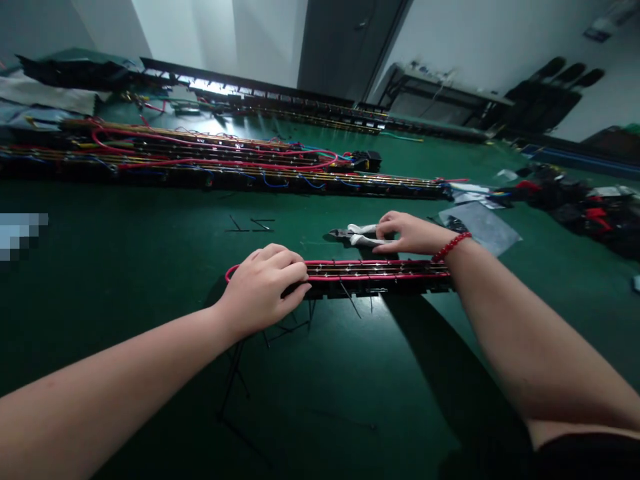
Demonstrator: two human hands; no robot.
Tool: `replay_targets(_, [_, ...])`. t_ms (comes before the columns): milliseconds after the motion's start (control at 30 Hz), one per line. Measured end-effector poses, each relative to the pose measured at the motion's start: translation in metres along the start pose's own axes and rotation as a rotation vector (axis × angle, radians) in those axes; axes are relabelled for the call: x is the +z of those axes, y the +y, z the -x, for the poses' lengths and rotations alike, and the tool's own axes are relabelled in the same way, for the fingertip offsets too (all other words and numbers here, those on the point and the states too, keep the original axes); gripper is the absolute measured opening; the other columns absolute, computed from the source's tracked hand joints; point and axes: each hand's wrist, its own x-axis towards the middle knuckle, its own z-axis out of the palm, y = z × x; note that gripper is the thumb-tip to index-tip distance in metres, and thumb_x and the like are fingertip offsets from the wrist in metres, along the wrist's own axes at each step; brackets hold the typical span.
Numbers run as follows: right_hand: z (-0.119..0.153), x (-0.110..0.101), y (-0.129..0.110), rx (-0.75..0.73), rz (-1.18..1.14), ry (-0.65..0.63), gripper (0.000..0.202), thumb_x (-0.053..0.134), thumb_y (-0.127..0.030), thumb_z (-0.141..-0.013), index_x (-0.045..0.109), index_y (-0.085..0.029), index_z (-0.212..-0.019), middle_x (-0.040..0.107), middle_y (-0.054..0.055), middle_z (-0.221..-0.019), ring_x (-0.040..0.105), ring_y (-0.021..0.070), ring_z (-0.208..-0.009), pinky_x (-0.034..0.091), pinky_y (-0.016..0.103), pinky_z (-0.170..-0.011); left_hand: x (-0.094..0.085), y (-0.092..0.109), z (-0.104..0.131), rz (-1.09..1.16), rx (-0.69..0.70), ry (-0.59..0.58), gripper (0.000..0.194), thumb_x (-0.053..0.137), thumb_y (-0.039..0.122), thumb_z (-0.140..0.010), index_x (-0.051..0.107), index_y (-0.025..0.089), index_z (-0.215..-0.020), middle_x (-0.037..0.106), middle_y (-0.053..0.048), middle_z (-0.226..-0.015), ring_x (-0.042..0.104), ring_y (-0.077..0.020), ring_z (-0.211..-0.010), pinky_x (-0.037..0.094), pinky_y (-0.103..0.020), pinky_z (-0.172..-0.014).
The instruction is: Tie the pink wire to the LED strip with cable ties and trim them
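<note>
A long black strip (380,271) with brass-coloured bars and a loop of red wire lies across the green table in front of me. My left hand (270,283) is closed around its left end, thumb on the near side and fingers over the top. Just beyond the strip, my right hand (407,232) has its fingers closed about the pale handles of a pair of cutting pliers (343,233), whose jaws point left. Thin black cable ties hang from the strip's near edge, one tail (351,300) sticking out toward me.
Loose black cable tie pieces (263,225) lie left of the pliers. Farther back runs a longer wired strip (280,180) with red and blue wires. A clear plastic bag (483,227) lies beyond my right wrist, and a dark pile with red parts (575,207) is at right.
</note>
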Motion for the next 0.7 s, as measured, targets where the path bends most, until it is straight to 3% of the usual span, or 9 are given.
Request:
replay_targets(133, [0.019, -0.011, -0.014, 0.017, -0.099, 0.069, 0.035, 0.065, -0.053, -0.078, 0.068, -0.018, -0.075, 0.057, 0.009, -0.106, 0.053, 0.0155, -0.075, 0.045, 0.033, -0.073, 0.0, -0.001, 0.0, -0.001, -0.005, -0.002, 0.01, 0.057, 0.026, -0.093, 0.061, 0.019, -0.087, 0.069, -0.004, -0.104, 0.057, -0.023, -0.101, 0.05, -0.04, -0.087])
replay_targets(267, [0.062, -0.016, -0.048, 0.005, -0.279, 0.243, 0.041, 0.059, -0.056, -0.084, 0.064, -0.016, -0.076, 0.056, 0.013, -0.109, 0.054, 0.021, -0.091, 0.045, 0.036, -0.079, 0.001, 0.0, 0.0, 0.001, -0.002, 0.0, 0.009, 0.056, 0.026, -0.093, 0.061, 0.02, -0.091, 0.069, -0.004, -0.105, 0.057, -0.0239, -0.101, 0.049, -0.041, -0.087])
replay_targets(333, [0.089, 0.0, -0.077, -0.03, -0.434, 0.271, 0.05, 0.034, -0.056, -0.097, 0.061, -0.016, -0.081, 0.058, 0.013, -0.105, 0.055, 0.0179, -0.083, 0.047, 0.033, -0.071, 0.001, 0.001, 0.001, 0.005, 0.001, 0.006, 0.008, 0.055, 0.025, -0.092, 0.062, 0.02, -0.092, 0.069, -0.004, -0.106, 0.057, -0.0241, -0.101, 0.049, -0.041, -0.087])
replay_targets(367, [0.102, 0.012, -0.094, -0.061, -0.517, 0.273, 0.064, 0.01, -0.054, -0.1, 0.057, -0.017, -0.078, 0.059, 0.012, -0.094, 0.054, 0.0159, -0.072, 0.046, 0.031, -0.062, 0.002, 0.001, 0.001, 0.006, 0.002, 0.007, 0.008, 0.055, 0.024, -0.092, 0.061, 0.02, -0.093, 0.069, -0.004, -0.106, 0.057, -0.024, -0.1, 0.049, -0.041, -0.087])
replay_targets(433, [0.123, 0.041, -0.128, -0.132, -0.659, 0.232, 0.083, -0.021, -0.052, -0.093, 0.05, -0.02, -0.066, 0.057, 0.011, -0.081, 0.053, 0.0157, -0.063, 0.045, 0.03, -0.054, 0.002, 0.001, 0.002, 0.006, 0.003, 0.005, 0.007, 0.055, 0.021, -0.09, 0.061, 0.02, -0.093, 0.068, -0.005, -0.105, 0.057, -0.0239, -0.1, 0.049, -0.041, -0.088])
replay_targets(467, [0.131, 0.055, -0.143, -0.165, -0.713, 0.211, 0.084, -0.023, -0.057, -0.09, 0.046, -0.02, -0.06, 0.057, 0.011, -0.079, 0.052, 0.0152, -0.061, 0.045, 0.031, -0.053, 0.002, 0.001, 0.002, 0.004, 0.002, 0.002, 0.008, 0.055, 0.019, -0.088, 0.061, 0.02, -0.093, 0.068, -0.005, -0.105, 0.057, -0.0239, -0.101, 0.049, -0.041, -0.088])
replay_targets(567, [0.142, 0.077, -0.17, -0.291, -0.839, 0.119, 0.071, 0.014, -0.065, -0.096, 0.045, -0.019, -0.051, 0.053, 0.006, -0.072, 0.051, 0.0133, -0.057, 0.045, 0.029, -0.052, 0.002, 0.001, 0.002, -0.012, 0.001, -0.012, 0.01, 0.057, 0.02, -0.086, 0.061, 0.02, -0.095, 0.068, -0.006, -0.107, 0.057, -0.0251, -0.102, 0.048, -0.043, -0.09])
replay_targets(633, [0.142, 0.075, -0.169, -0.314, -0.851, 0.082, 0.057, 0.03, -0.056, -0.097, 0.056, -0.019, -0.062, 0.053, 0.005, -0.076, 0.054, 0.0143, -0.065, 0.048, 0.029, -0.058, 0.001, 0.001, 0.002, -0.028, 0.012, -0.006, 0.013, 0.059, 0.023, -0.087, 0.062, 0.021, -0.1, 0.067, -0.007, -0.109, 0.058, -0.0256, -0.103, 0.047, -0.043, -0.091])
replay_targets(700, [0.137, 0.065, -0.16, -0.245, -0.689, 0.134, 0.037, 0.043, -0.038, -0.097, 0.058, -0.019, -0.068, 0.053, 0.004, -0.077, 0.053, 0.0151, -0.071, 0.048, 0.03, -0.065, 0.001, 0.002, 0.003, -0.046, 0.04, 0.032, 0.014, 0.06, 0.024, -0.088, 0.064, 0.022, -0.102, 0.068, -0.006, -0.11, 0.059, -0.0251, -0.104, 0.046, -0.043, -0.092])
